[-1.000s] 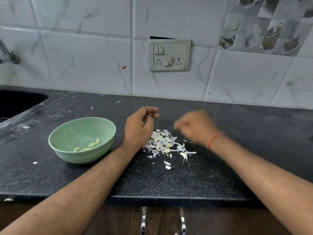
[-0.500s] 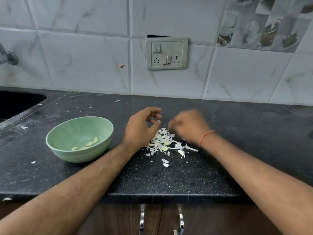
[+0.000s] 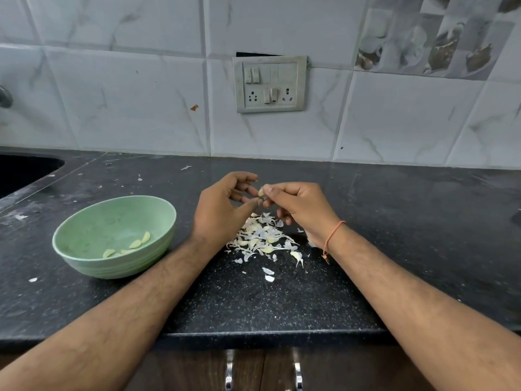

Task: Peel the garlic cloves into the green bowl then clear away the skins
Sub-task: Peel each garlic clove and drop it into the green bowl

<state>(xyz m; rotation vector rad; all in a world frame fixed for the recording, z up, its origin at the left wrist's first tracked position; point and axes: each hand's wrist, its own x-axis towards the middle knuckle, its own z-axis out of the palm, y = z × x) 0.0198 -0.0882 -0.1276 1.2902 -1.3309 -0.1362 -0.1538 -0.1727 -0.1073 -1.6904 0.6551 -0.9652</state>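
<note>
A green bowl [image 3: 84, 230] stands on the black counter at the left, with several peeled garlic cloves [image 3: 135, 244] in it. A heap of white skins and cloves [image 3: 262, 238] lies on the counter below my hands. My right hand [image 3: 298, 207] pinches a garlic clove [image 3: 261, 192] between thumb and fingers above the heap. My left hand [image 3: 222, 210] is raised beside it, fingers loosely curled, fingertips close to the clove; whether they touch it I cannot tell.
The black granite counter [image 3: 394, 221] runs from a sink [image 3: 22, 170] at the far left to the right edge. Loose skin scraps [image 3: 269, 275] lie near the heap. A switch plate [image 3: 270, 83] sits on the tiled wall. The counter's front edge is close below my forearms.
My right hand has risen from the heap with a clove pinched in it and moved left to meet my left hand, which lifted slightly.
</note>
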